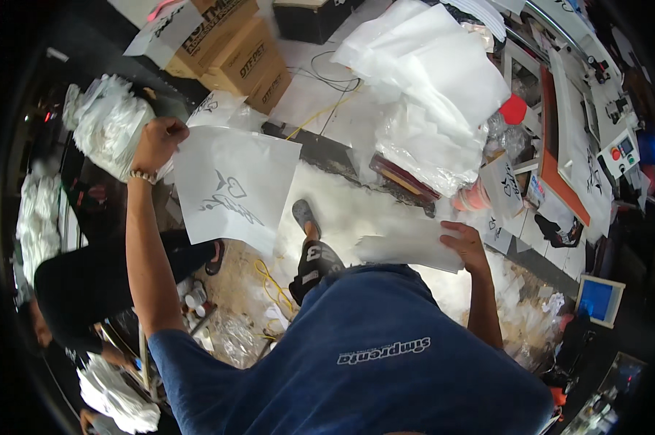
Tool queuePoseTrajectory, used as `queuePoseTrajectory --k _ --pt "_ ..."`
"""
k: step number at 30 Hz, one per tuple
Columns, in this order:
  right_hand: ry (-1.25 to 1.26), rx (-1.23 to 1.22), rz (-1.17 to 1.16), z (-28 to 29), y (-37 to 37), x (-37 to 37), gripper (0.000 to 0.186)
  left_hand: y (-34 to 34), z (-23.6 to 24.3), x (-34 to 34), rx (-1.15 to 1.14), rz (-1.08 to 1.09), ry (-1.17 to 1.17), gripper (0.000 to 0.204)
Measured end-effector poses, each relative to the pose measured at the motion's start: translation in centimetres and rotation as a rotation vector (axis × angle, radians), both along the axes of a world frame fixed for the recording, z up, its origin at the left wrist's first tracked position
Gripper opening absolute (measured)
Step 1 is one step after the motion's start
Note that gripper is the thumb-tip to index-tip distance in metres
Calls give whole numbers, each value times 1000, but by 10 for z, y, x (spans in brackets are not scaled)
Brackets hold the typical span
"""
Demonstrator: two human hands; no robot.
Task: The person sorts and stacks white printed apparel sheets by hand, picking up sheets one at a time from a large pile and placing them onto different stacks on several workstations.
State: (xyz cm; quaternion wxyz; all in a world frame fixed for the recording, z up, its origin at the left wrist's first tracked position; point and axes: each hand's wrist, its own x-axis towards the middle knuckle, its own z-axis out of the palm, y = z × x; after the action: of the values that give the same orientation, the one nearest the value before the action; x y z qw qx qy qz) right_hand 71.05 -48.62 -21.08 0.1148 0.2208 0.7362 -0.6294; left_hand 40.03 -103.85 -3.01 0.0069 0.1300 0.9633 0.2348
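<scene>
My left hand, a beaded bracelet on its wrist, is closed in a pinch on the upper left corner of a thin white printed sheet. That sheet hangs to the right of the hand and bears dark lettering and a heart shape. Low on the right, my right hand is closed on the right edge of a translucent sheet stack, held just in front of my blue shirt. How many sheets are in it I cannot tell. Behind the left hand lies another printed sheet.
Cardboard boxes stand at the far left beside bundles of white material. Ahead is a large plastic-covered pile. A machine with a control panel lines the right. A person in dark clothes is at my left; a yellow cable crosses the floor.
</scene>
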Motion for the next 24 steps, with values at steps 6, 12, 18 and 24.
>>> queuePoseTrajectory --k 6,12,18,24 --pt "-101 50 -226 23 -38 -67 42 6 8 -168 114 -209 -69 11" --pt "3 53 -452 29 -79 -98 44 67 36 -326 16 -458 59 14" --pt "-171 9 -688 12 -108 -150 42 154 65 -486 118 -617 230 12" --pt "-111 -150 -970 -42 -125 -191 42 267 104 -608 50 -590 87 13"
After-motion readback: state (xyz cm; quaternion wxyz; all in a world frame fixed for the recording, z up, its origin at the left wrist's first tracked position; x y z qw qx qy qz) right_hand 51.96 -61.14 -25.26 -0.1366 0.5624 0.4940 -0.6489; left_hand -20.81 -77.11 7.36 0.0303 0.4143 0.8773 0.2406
